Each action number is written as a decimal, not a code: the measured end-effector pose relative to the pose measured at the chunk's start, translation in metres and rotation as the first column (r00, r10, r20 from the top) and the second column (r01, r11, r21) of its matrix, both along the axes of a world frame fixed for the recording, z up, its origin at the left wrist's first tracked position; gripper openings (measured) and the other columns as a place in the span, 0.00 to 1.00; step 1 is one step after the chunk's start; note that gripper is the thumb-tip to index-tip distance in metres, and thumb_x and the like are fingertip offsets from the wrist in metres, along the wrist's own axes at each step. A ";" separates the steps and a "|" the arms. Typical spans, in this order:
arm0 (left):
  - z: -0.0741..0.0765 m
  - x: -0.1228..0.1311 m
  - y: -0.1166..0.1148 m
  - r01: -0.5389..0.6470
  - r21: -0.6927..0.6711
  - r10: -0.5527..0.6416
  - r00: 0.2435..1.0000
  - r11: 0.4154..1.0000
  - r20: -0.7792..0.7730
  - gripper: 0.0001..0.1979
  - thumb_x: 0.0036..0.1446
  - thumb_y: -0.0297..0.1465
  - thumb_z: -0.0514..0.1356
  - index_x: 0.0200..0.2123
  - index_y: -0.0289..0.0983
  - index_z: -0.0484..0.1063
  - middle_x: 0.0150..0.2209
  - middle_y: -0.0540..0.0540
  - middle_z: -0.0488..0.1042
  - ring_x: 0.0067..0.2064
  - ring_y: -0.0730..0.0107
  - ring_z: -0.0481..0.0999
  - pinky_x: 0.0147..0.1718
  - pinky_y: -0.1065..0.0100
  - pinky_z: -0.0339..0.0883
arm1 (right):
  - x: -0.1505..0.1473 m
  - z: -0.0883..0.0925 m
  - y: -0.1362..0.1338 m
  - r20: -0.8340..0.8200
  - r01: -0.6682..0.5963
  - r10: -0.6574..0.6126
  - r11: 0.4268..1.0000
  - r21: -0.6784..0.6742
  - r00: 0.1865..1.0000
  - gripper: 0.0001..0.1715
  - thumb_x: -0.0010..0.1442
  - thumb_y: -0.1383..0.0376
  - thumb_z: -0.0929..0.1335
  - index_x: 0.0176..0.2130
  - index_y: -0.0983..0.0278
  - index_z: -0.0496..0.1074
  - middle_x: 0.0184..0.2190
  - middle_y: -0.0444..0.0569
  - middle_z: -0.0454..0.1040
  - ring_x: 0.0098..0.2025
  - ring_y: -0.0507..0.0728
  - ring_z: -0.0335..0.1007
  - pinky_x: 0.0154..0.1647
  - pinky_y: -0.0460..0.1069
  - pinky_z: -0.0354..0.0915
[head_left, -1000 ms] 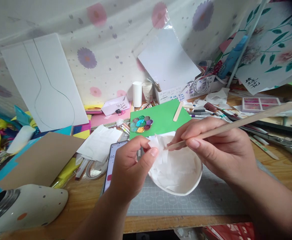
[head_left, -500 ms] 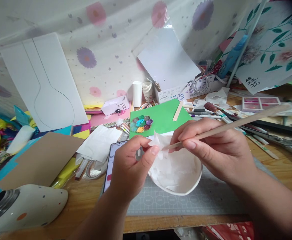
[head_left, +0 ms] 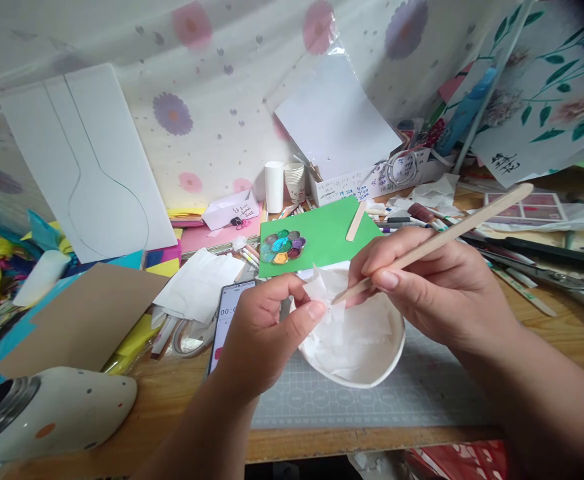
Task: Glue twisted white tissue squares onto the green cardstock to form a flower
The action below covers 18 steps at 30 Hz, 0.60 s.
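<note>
Between thumb and fingers, my left hand (head_left: 272,327) pinches a small piece of white tissue paper (head_left: 325,287) over the far left of a white bowl (head_left: 372,381). My right hand (head_left: 422,287) is closed round a wooden craft stick (head_left: 452,233), held slanting like a pen. The stick's lower end meets the tissue near my left thumb, and its rounded upper end points up to the right. White tissue lines the inside of the bowl, which sits on a grey cutting mat (head_left: 342,407). My hands hide the bowl's far rim.
Behind the bowl lies green paper (head_left: 322,233) bearing a paint palette (head_left: 283,247) and another craft stick (head_left: 356,221). A phone (head_left: 225,320) and folded tissues (head_left: 199,283) are left of it. A spotted bottle (head_left: 72,413) lies front left; scissors (head_left: 572,283) and pens are at right.
The craft stick's upper end has swung toward me and down to the left, so its angle is steeper. My left hand has shifted slightly right with the tissue.
</note>
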State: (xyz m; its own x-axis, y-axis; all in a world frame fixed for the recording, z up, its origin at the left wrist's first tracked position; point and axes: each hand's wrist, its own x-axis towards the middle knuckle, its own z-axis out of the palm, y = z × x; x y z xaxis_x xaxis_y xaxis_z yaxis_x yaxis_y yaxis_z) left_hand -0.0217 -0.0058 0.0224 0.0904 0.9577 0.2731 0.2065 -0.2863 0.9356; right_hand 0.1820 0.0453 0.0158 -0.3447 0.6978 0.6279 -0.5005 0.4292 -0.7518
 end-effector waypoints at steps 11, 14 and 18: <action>0.001 -0.002 0.001 -0.003 -0.021 0.003 1.000 1.000 0.016 0.07 0.54 0.32 0.65 0.25 0.40 0.75 0.22 0.48 0.72 0.28 0.61 0.73 0.28 0.62 0.68 | 0.002 0.002 0.003 -0.002 -0.076 0.076 0.995 -0.063 0.997 0.02 0.64 0.67 0.73 0.39 0.62 0.79 0.32 0.46 0.83 0.33 0.55 0.84 0.37 0.48 0.80; 0.002 -0.003 0.001 0.009 -0.033 -0.008 1.000 0.999 0.020 0.06 0.54 0.31 0.64 0.25 0.40 0.74 0.23 0.48 0.70 0.29 0.62 0.70 0.29 0.62 0.66 | 0.003 0.001 0.004 -0.002 -0.076 0.076 0.995 -0.059 0.997 0.01 0.63 0.67 0.73 0.38 0.62 0.80 0.31 0.46 0.83 0.34 0.55 0.84 0.36 0.47 0.80; 0.006 -0.004 0.001 0.050 -0.032 -0.049 0.998 0.998 0.038 0.06 0.54 0.29 0.63 0.25 0.39 0.73 0.25 0.49 0.67 0.31 0.66 0.64 0.30 0.64 0.61 | 0.005 0.002 0.005 -0.019 -0.118 0.117 0.990 -0.080 0.993 0.03 0.64 0.68 0.73 0.39 0.62 0.80 0.32 0.46 0.82 0.34 0.54 0.84 0.38 0.46 0.79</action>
State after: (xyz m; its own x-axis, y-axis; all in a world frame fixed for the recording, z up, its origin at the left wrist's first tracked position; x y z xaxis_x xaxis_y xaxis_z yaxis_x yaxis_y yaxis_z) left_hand -0.0255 -0.0047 0.0289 0.1281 0.9610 0.2451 0.1581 -0.2638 0.9515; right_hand 0.1866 0.0502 0.0175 -0.4186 0.7018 0.5764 -0.5547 0.3049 -0.7742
